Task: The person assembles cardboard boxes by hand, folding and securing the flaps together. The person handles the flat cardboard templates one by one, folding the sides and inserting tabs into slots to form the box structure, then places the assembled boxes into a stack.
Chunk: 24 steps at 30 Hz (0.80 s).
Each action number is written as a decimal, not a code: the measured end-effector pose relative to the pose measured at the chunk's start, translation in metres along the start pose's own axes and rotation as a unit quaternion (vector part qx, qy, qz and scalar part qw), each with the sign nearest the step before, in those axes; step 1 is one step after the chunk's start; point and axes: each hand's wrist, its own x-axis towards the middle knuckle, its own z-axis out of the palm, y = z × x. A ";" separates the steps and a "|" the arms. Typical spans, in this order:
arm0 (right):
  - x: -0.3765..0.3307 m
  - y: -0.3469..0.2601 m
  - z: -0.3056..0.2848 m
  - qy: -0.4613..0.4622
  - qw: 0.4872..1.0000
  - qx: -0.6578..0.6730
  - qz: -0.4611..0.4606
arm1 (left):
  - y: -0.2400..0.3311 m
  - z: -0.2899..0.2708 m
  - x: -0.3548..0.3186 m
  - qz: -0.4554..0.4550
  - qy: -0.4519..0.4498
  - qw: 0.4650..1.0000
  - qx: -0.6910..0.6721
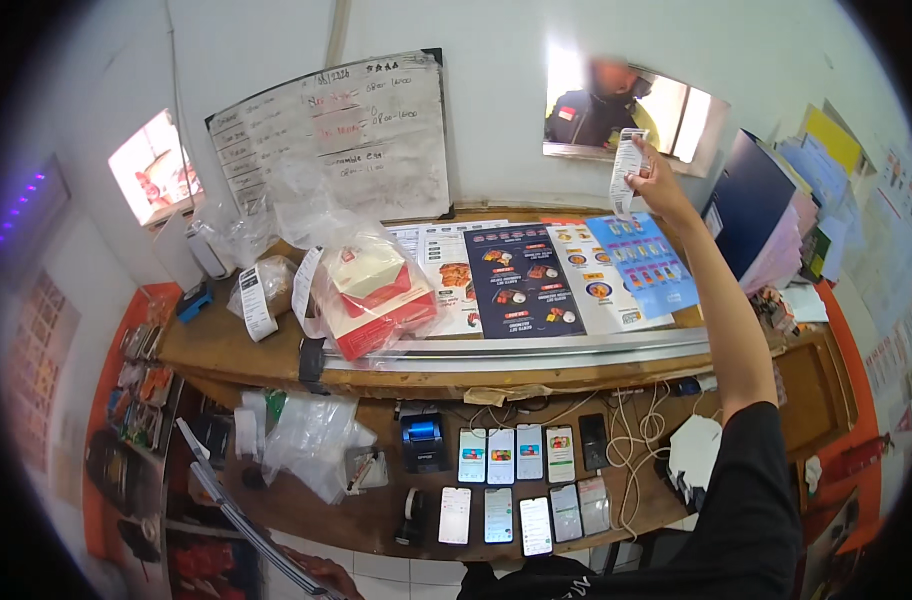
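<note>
My right arm reaches up and forward, and my right hand [656,188] pinches a long white printed paper slip, a receipt [624,185]. It is held upright in front of a wall opening [684,160], where a person in a dark jacket [581,120] stands on the other side. At the lower edge, partly cut off, my left hand [321,572] shows dimly beside a long grey metallic strip [238,515]; its grip is not visible. On the counter, a clear plastic bag [416,310] wraps red-and-white boxes [376,305].
Printed menu sheets [524,285] lie along the raised counter. Below, the desk holds several lit phones [498,515], a small printer [423,442], plastic bags [316,440] and tangled white cables [631,450]. A dark blue binder [746,205] and papers stand at right; a whiteboard [336,140] leans behind.
</note>
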 end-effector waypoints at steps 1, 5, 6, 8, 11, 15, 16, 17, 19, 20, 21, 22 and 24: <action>0.013 0.009 0.001 0.013 1.000 0.008 0.002 | 0.000 -0.003 -0.010 0.013 0.007 1.000 0.005; 0.050 0.038 0.000 0.040 0.997 0.059 0.029 | -0.005 -0.021 -0.064 0.059 0.046 0.997 0.022; 0.058 0.051 -0.001 0.049 0.996 0.073 0.024 | -0.007 -0.025 -0.078 0.071 0.054 0.996 0.027; 0.072 0.071 0.001 0.062 0.993 0.096 0.014 | -0.011 -0.040 -0.113 0.093 0.074 0.992 0.033; 0.090 0.097 0.001 0.069 0.988 0.138 0.028 | -0.015 -0.062 -0.159 0.121 0.089 0.988 0.033; 0.114 0.130 0.011 0.059 0.972 0.220 0.065 | -0.026 -0.046 -0.194 0.150 0.083 0.985 0.033; 0.119 0.134 0.025 0.077 0.965 0.233 0.088 | -0.029 -0.027 -0.202 0.159 0.075 0.984 0.038; 0.126 0.136 0.035 0.081 0.962 0.246 0.086 | -0.034 -0.008 -0.208 0.166 0.060 0.984 0.038; 0.155 0.178 0.024 0.041 0.990 0.126 0.045 | -0.043 0.038 -0.205 0.158 -0.004 0.987 0.034; 0.184 0.220 0.006 0.091 0.996 0.009 -0.019 | -0.050 0.048 -0.197 0.151 -0.033 0.987 0.032; 0.201 0.255 -0.028 0.065 0.995 0.044 -0.059 | -0.054 0.054 -0.186 0.145 -0.048 0.988 0.031; 0.204 0.261 -0.018 0.054 0.992 0.111 -0.013 | -0.050 0.040 -0.199 0.178 -0.006 0.981 0.073; 0.212 0.268 -0.001 0.049 0.965 0.244 0.080 | -0.043 0.011 -0.226 0.235 0.085 0.955 0.156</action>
